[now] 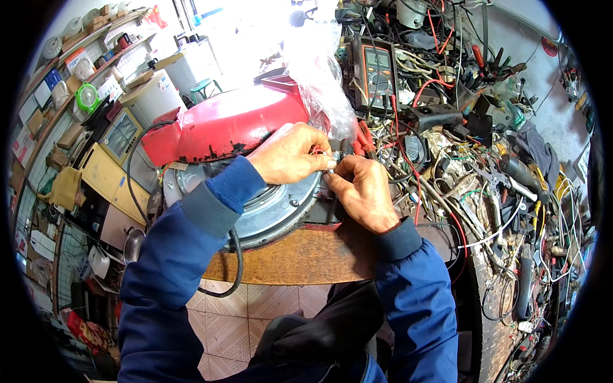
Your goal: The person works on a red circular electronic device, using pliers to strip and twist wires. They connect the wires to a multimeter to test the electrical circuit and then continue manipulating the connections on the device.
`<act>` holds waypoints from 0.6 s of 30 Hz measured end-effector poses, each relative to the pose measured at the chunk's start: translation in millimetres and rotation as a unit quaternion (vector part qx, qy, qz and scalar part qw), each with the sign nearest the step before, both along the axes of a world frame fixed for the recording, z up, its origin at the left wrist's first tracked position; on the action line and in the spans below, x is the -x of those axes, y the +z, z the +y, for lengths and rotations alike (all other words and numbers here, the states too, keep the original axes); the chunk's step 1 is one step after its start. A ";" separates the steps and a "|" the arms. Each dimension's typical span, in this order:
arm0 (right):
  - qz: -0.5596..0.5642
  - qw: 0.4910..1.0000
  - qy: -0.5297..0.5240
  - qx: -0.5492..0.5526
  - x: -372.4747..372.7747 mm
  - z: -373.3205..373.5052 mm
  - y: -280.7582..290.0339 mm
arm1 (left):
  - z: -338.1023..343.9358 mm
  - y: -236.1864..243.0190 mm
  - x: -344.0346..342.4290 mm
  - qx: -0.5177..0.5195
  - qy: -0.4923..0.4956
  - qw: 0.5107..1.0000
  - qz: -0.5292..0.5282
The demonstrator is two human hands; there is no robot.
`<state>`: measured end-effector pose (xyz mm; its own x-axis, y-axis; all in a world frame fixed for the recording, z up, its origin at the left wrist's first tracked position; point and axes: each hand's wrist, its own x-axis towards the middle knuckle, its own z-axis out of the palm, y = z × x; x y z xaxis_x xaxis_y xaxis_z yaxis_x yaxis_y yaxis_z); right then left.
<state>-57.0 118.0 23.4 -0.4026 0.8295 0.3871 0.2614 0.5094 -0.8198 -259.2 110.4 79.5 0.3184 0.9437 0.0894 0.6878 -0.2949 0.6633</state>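
Note:
Both hands meet over the right edge of an opened appliance with a red casing and a round grey metal part. My left hand comes from the left, its thumb and forefinger closed on thin wires, partly hidden by the fingers. Close against it, my right hand pinches at the same spot. What exactly lies between its fingertips is too small to name. A black cable loops from the appliance over the front of the wooden bench. Clear plastic film drapes beside the casing.
To the right, loose wires and tools heap the bench, with pliers among them. A multimeter stands behind my right hand, its red lead trailing forward. Crowded shelves line the left; patterned tiles lie below.

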 end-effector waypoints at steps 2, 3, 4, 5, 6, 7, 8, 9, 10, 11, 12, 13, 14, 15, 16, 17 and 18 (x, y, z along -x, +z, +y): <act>0.002 1.000 0.006 0.021 0.4 1.0 -0.4 | -0.2 -3.3 2.1 -0.010 0.001 1.000 -0.016; 0.003 1.000 0.007 0.018 0.3 1.8 -1.7 | -0.5 -4.1 1.9 -0.014 0.001 1.000 -0.024; 0.004 1.000 0.007 0.015 0.3 2.4 -3.5 | -0.9 -4.9 1.4 -0.014 0.005 0.999 -0.031; 0.005 1.000 0.007 0.011 0.3 2.7 -4.3 | -1.4 -5.6 0.5 -0.013 0.010 0.999 -0.037; 0.007 1.000 0.010 0.012 -0.1 2.6 -4.1 | -1.5 -5.8 -0.2 -0.012 0.015 0.999 -0.043; 0.009 1.000 0.012 0.012 -0.4 2.3 -3.7 | -1.4 -5.8 -0.2 -0.016 0.020 0.999 -0.038; 0.011 1.000 0.015 0.012 -0.6 2.2 -3.5 | -1.4 -5.9 -0.1 -0.020 0.025 0.999 -0.033; 0.013 1.000 0.016 0.011 -0.8 2.5 -4.4 | -1.7 -4.9 -1.1 -0.024 0.029 0.999 -0.027; 0.015 1.000 0.016 0.009 -0.5 3.4 -6.2 | -2.6 -3.6 -1.8 -0.020 0.036 0.999 -0.030; 0.016 1.000 0.017 0.007 -0.6 3.7 -7.1 | -4.1 -1.9 -2.3 -0.016 0.043 0.998 -0.034; 0.019 1.000 0.019 0.016 -0.9 3.3 -6.0 | -4.8 0.7 -2.9 -0.012 0.049 0.998 -0.036; 0.022 0.999 0.022 0.024 -0.9 2.4 -4.9 | -5.3 2.0 -2.6 -0.012 0.041 0.998 -0.040; 0.025 0.999 0.024 0.032 -1.0 1.7 -3.8 | -6.0 3.1 -1.7 -0.011 0.034 0.998 -0.044; 0.010 1.000 0.016 0.016 -1.4 1.5 -4.3 | -6.6 3.6 -1.2 -0.010 0.026 0.998 -0.050; 0.012 1.000 0.013 0.017 -1.2 1.1 -3.6 | -7.1 5.0 -0.7 0.004 0.018 0.998 -0.054; 0.014 1.000 0.010 0.019 -0.8 0.5 -2.2 | -8.0 7.3 -0.4 0.017 0.010 0.998 -0.059; 0.015 1.000 0.006 0.021 -1.3 0.4 -2.6 | -8.9 8.4 -1.1 0.031 0.000 0.997 -0.065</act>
<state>-55.8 118.4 20.7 -0.4021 0.8404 0.3634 0.2310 0.4771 -0.8479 -258.1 101.5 87.9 0.3071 0.9490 0.0710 0.5944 -0.2495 0.7645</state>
